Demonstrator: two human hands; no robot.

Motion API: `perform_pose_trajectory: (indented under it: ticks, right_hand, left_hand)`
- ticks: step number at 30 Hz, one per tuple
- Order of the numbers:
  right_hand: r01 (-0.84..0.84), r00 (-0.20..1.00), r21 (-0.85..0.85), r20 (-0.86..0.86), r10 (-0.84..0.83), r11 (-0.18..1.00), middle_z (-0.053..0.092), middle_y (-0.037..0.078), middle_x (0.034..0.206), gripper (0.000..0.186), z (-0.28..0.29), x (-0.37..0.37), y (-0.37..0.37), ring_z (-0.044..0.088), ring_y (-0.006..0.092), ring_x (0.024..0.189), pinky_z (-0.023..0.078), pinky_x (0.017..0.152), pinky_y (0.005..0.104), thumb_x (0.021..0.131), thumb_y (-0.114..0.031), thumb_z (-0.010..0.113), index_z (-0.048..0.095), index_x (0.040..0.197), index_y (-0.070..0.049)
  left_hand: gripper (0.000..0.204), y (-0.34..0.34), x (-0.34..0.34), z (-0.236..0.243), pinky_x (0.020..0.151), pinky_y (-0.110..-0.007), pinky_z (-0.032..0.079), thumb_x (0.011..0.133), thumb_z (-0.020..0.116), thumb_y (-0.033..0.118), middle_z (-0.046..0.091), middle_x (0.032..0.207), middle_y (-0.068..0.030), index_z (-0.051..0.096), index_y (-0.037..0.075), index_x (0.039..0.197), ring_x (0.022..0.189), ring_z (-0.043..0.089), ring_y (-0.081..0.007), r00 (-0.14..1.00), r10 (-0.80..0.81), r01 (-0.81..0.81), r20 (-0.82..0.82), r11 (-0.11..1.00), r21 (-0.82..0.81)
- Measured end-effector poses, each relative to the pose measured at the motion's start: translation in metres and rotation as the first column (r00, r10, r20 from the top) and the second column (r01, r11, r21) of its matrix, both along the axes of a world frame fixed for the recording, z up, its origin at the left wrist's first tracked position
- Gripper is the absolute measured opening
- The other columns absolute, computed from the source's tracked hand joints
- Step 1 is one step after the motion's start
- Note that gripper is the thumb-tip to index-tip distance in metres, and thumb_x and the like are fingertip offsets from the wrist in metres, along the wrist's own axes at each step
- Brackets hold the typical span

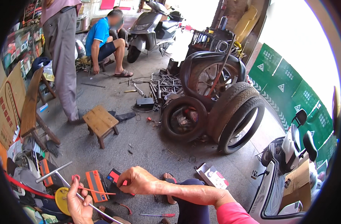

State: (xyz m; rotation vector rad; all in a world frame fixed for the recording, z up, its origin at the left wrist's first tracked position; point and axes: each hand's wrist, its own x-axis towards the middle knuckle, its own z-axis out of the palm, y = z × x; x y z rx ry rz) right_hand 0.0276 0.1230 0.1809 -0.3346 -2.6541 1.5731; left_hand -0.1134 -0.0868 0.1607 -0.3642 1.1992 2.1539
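T-handled metal rod (63,179), 1: likely stiff, weighty; take mid-shaft. Red strip (103,192), 1: likely light, flexible. Left hand (79,203): gripping both. Right hand (138,181): curled, contents unclear.

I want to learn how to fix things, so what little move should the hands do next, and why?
Perhaps the right hand should pinch the free end of the thin red wire: that end sticks out near its fingertips, while the left hand holds the wire and the metal T-handle wrench.
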Motion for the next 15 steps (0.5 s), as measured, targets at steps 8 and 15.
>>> perform_pose_trajectory:
  ticks: [8,15]
  right_hand:
    - [0.074,0.997,-0.036,0.033,-0.073,0.997,0.071,0.016,0.082,0.016,-0.008,0.004,-0.009,0.071,0.0309,0.075,0.055,0.069,0.0389,0.074,-0.008,0.066,0.072,0.088,-0.003]
    - [0.158,0.987,-0.048,-0.014,-0.159,0.986,0.072,0.016,0.083,0.018,0.005,0.007,-0.012,0.071,0.0297,0.076,0.055,0.071,0.0379,0.077,-0.008,0.065,0.072,0.092,-0.001]
  left_hand:
    - [0.017,0.0,0.0,-0.004,0.032,-0.018,0.028,0.093,0.069,0.026,0.058,0.074,0.0039,0.066,0.017,0.107,0.054,0.053,-0.0056,0.999,0.031,-0.033,0.029,0.998,0.049]
    - [0.015,-0.001,0.001,-0.001,0.032,-0.018,0.028,0.094,0.067,0.026,0.059,0.075,0.0032,0.066,0.017,0.106,0.055,0.055,-0.0058,0.999,0.028,-0.031,0.04,0.997,0.075]
